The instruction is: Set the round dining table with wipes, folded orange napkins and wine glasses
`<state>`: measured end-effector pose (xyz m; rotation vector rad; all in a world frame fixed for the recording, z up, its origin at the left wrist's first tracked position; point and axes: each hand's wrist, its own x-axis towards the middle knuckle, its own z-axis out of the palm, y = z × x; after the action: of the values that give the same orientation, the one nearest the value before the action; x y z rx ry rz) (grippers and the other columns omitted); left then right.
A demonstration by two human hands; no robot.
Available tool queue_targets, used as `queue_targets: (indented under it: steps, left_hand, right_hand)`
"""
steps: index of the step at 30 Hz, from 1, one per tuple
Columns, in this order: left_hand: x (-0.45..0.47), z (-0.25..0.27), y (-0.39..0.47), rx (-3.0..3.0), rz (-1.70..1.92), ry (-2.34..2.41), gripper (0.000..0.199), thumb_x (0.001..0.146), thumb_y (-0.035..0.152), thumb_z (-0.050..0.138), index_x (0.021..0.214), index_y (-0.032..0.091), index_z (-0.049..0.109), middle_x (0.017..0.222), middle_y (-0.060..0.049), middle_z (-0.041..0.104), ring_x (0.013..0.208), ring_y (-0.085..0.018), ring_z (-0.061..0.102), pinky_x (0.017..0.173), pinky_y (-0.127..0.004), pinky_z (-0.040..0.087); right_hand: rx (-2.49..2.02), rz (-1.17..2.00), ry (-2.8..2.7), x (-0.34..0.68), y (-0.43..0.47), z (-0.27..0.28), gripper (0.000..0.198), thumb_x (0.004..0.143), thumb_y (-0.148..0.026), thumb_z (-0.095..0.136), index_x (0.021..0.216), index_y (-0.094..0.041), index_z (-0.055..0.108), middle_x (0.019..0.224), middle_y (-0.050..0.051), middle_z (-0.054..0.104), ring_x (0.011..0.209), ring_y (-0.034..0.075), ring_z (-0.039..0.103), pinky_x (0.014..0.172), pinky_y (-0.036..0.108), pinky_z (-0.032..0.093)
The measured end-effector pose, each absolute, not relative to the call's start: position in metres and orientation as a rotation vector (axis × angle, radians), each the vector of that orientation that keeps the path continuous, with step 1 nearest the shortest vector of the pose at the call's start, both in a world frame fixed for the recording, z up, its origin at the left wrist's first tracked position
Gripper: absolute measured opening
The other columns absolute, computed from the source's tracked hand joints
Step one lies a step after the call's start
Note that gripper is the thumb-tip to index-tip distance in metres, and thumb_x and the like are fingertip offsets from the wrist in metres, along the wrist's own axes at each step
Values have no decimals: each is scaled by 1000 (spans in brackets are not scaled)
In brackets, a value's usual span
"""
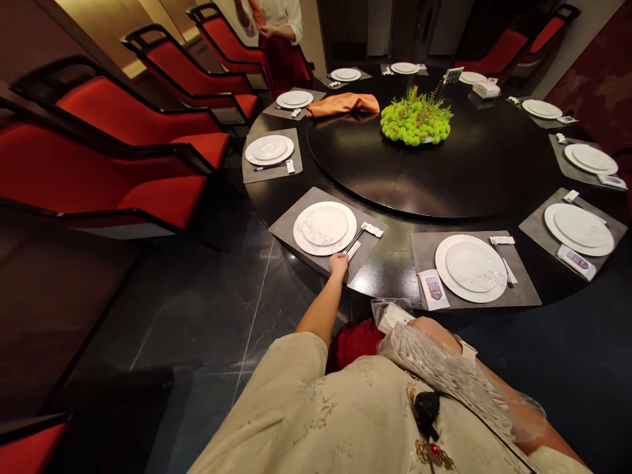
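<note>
Bare fingers bunched close together, the left hand (338, 264), in the head view, reached the near edge of a grey rectangular placemat (291, 227) and met the lower end of a pair of slim dark chopsticks (356, 238); whether it pinched them or only touched them could not be told. Their long axis ran aslant, from the fingers up and rightward to a small white rest (372, 229), with a narrow white paper strip (354, 249) alongside. They lay just right of two stacked round white plates (324, 228) with a pale grey leaf pattern. At the person's right, a clear plastic bag (434, 359) full of slim white pieces lay along the forearm and partly covered the right hand (437, 329), whose grip could not be told. Beside the next plates (471, 268), a white packet (434, 289) bore a blue and red picture, its lettering too small to read.
</note>
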<state>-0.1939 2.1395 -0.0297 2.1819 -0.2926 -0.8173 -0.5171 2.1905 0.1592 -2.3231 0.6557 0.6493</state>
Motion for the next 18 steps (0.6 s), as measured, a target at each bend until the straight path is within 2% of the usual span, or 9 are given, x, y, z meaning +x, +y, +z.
queue_targets:
  steps: [3,7,14,18]
  left_hand:
    - [-196,-21,2138,2285,-745,-411,12,78,22,66,83,15,74,92,-11,76,91,-22,69,84,-29,50]
    - [-199,-6,2144,2391,-676,-524,16,82,25,66,92,16,74,106,-15,74,107,-25,66,93,-31,47]
    - [-209,30,2165,2483,-720,-651,24,89,25,59,106,13,71,118,-20,70,114,-29,63,98,-39,45]
    - [-257,64,2186,2308,-909,-865,22,87,24,63,104,13,72,112,-12,73,105,-21,66,94,-29,48]
  right_hand:
    - [-2369,669,595,-518,2192,165,27,83,-25,56,79,-6,75,74,16,71,69,17,66,58,23,36]
    - [-2413,684,556,-524,2194,171,25,83,-23,59,84,-5,76,77,18,72,71,17,67,57,22,34]
    - [-2466,664,495,-544,2201,180,28,88,-26,56,83,-7,76,80,18,72,76,20,68,58,24,31]
    - [-2522,614,371,-553,2203,175,30,88,-30,56,77,-9,75,78,17,72,69,18,67,56,25,28]
